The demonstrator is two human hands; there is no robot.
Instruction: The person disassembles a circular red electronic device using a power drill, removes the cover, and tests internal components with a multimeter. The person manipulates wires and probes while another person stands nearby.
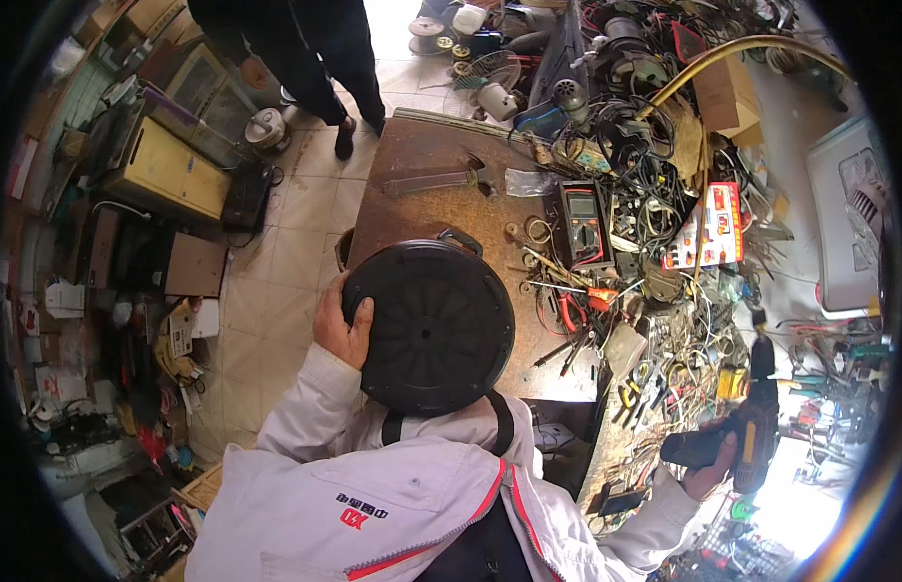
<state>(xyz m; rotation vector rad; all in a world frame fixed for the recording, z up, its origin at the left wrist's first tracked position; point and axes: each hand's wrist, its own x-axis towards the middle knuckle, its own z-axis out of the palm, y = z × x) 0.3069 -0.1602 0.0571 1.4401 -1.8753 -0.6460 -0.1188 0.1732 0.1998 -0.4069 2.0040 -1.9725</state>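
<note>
A round black appliance (431,359), with its ribbed, slotted underside facing up and a small hole in the middle, leans against me at the near edge of the workbench. My left hand (344,325) grips its left rim, thumb lying over the underside. A handle-like loop (460,240) sticks out at its far edge. Off to the right, my right hand (711,473) is closed round a dark cordless drill (752,427), whose narrow end points away from me. Which appliance it is, the underside alone does not show.
On the wooden bench (412,155) lie a multimeter (584,223), an orange-handled screwdriver (598,298), red-handled pliers (567,312) and a clear plastic bag (530,182). Tangled cables (669,145) heap up at the right. Another person (305,48) stands beyond the bench. Shelving and a yellow cabinet (174,170) line the left.
</note>
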